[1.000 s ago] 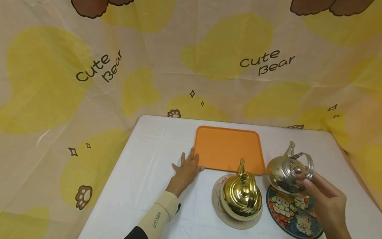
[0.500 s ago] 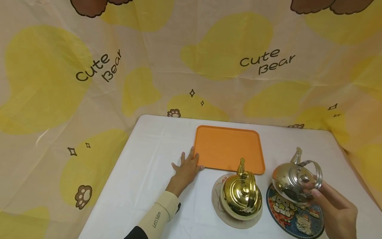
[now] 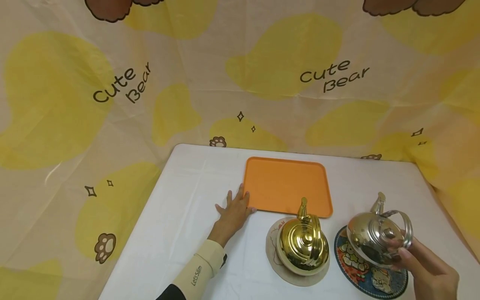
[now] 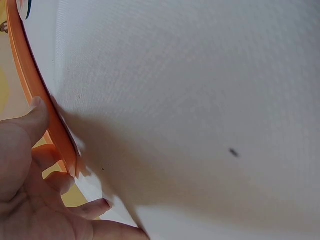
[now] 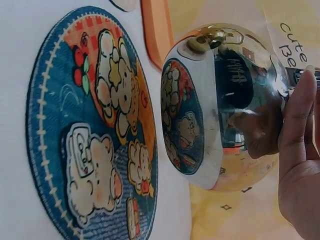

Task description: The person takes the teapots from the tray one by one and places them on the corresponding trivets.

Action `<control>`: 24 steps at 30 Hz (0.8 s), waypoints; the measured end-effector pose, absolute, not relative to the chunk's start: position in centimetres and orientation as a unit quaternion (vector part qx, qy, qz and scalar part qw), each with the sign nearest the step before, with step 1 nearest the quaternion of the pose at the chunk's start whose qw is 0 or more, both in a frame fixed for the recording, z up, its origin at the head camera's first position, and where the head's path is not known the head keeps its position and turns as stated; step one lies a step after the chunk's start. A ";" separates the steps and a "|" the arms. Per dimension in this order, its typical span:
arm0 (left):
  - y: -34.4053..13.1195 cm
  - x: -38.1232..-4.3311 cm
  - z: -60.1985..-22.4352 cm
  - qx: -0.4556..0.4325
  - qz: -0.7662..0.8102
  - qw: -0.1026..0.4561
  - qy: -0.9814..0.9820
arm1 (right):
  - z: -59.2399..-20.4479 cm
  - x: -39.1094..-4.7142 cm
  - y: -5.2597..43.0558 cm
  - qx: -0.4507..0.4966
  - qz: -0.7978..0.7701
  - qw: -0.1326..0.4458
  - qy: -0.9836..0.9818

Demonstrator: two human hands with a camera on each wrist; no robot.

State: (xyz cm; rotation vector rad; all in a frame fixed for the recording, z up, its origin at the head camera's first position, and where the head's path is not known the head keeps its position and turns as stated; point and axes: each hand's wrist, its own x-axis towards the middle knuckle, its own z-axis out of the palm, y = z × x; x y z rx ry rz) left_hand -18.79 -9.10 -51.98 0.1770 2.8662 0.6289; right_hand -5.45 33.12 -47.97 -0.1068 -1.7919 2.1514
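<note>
In the head view, my right hand (image 3: 431,266) grips the handle of a shiny silver teapot (image 3: 371,237), its spout pointing away from me. The teapot hangs over a round blue cartoon placemat (image 3: 386,285), and the right wrist view shows a gap between the teapot's body (image 5: 225,110) and the placemat (image 5: 65,110). My left hand (image 3: 234,214) lies with fingers spread at the near left corner of an orange tray (image 3: 286,185). In the left wrist view, its thumb (image 4: 37,117) touches the tray's rim (image 4: 30,65).
A gold teapot (image 3: 303,246) stands on a round beige mat (image 3: 275,266), between the tray and me and left of the blue placemat. A white cloth covers the table (image 3: 202,175). Behind it hangs a yellow-patterned "Cute Bear" curtain (image 3: 262,54).
My right hand has carried the silver teapot to the right and nearer to me, from the placemat's far edge to over the placemat. My left hand stays at the tray's corner.
</note>
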 end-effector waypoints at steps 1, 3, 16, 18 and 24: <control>-9.1 -18.8 -52.0 0.060 0.214 0.101 0.970 | -48.1 -5.4 33.2 -0.033 0.760 0.170 -0.626; -9.1 -18.8 -52.0 0.059 0.216 0.103 0.969 | -48.2 -5.2 33.2 -0.032 0.759 0.174 -0.626; -9.2 -19.0 -52.5 0.057 0.216 0.104 0.969 | -48.9 -4.3 33.5 -0.050 0.724 0.172 -0.666; -9.2 -19.0 -52.6 0.057 0.215 0.103 0.970 | -48.9 -4.2 33.4 -0.064 0.713 0.167 -0.678; -9.1 -19.0 -52.6 0.058 0.211 0.103 0.970 | -49.0 -4.1 33.4 -0.095 0.690 0.147 -0.703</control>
